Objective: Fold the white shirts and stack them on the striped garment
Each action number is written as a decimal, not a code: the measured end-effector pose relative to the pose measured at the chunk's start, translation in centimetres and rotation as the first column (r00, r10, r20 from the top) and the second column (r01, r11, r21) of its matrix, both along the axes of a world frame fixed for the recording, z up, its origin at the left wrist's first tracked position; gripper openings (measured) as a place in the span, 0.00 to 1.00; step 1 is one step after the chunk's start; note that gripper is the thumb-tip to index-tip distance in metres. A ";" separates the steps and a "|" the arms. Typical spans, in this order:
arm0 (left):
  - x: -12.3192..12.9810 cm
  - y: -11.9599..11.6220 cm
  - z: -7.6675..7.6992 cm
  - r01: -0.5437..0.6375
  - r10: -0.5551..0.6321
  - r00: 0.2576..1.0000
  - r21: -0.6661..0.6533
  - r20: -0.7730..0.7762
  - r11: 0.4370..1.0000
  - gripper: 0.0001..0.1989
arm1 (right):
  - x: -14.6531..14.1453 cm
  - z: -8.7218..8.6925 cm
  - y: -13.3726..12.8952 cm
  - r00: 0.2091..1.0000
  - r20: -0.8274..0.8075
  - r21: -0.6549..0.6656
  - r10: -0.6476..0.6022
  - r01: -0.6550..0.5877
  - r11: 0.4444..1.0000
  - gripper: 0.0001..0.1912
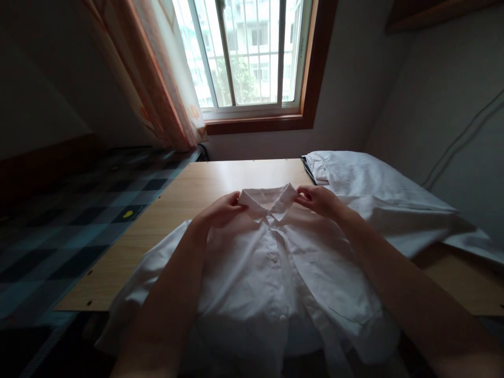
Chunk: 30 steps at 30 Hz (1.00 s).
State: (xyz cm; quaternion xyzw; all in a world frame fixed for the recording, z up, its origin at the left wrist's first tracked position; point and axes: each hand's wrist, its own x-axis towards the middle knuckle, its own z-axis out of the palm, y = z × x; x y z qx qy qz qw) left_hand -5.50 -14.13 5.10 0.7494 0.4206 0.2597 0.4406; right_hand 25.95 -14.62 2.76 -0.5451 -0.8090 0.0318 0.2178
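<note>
A white button-up shirt lies front side up over a light wooden board, its collar towards the window and its lower part hanging past the near edge. My left hand pinches the shirt at the left side of the collar. At the collar's right side, my right hand has its fingers closed on the cloth. Between the two hands the collar stands up a little, its points meeting at the middle. Buttons show down the front placket, which gapes lower down. My forearms cover parts of both sleeves.
More white cloth is heaped on the board's right side, with a dark edge at its far left corner. A checkered cover spreads out at the left. Beyond the board are a window and an orange curtain.
</note>
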 end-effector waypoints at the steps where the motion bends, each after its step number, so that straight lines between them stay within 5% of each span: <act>1: -0.1 0.0 0.2 -0.050 0.053 0.997 0.049 -0.062 0.998 0.21 | 0.5 0.4 0.0 0.999 0.042 -0.064 0.011 -0.009 0.998 0.13; 4: -0.3 -0.3 1.0 -0.142 0.221 0.921 0.251 -0.322 0.958 0.16 | 1.9 1.5 -0.1 0.987 0.159 -0.193 -0.027 0.058 0.979 0.13; 7: 0.1 -0.9 2.2 -0.074 0.359 0.733 0.457 -0.578 0.887 0.12 | 2.4 2.4 -0.4 0.978 0.179 -0.222 -0.105 0.144 0.964 0.08; 11: 1.7 -1.6 4.1 -0.044 0.544 0.504 0.609 -0.671 0.792 0.09 | 1.2 4.1 -1.1 0.961 -0.131 -0.316 -0.243 0.192 0.929 0.08; 15: 3.3 -1.0 5.7 -0.194 0.640 0.498 0.644 -0.586 0.740 0.10 | -0.3 6.0 -0.8 0.898 -0.272 -0.226 -0.345 0.289 0.930 0.09; 21: 4.6 1.9 6.9 -0.313 0.722 0.531 0.690 -0.442 0.653 0.11 | -1.2 7.0 2.6 0.929 -0.035 0.089 -0.368 0.370 0.925 0.11; 27: 5.0 5.0 4.7 -0.358 0.780 0.518 0.739 -0.351 0.571 0.13 | -1.6 5.3 5.8 0.922 -0.066 0.132 -0.381 0.387 0.913 0.16; 30: 5.0 6.0 2.9 -0.354 0.768 0.524 0.726 -0.368 0.589 0.13 | -1.4 3.7 6.7 0.926 -0.109 0.131 -0.362 0.374 0.918 0.14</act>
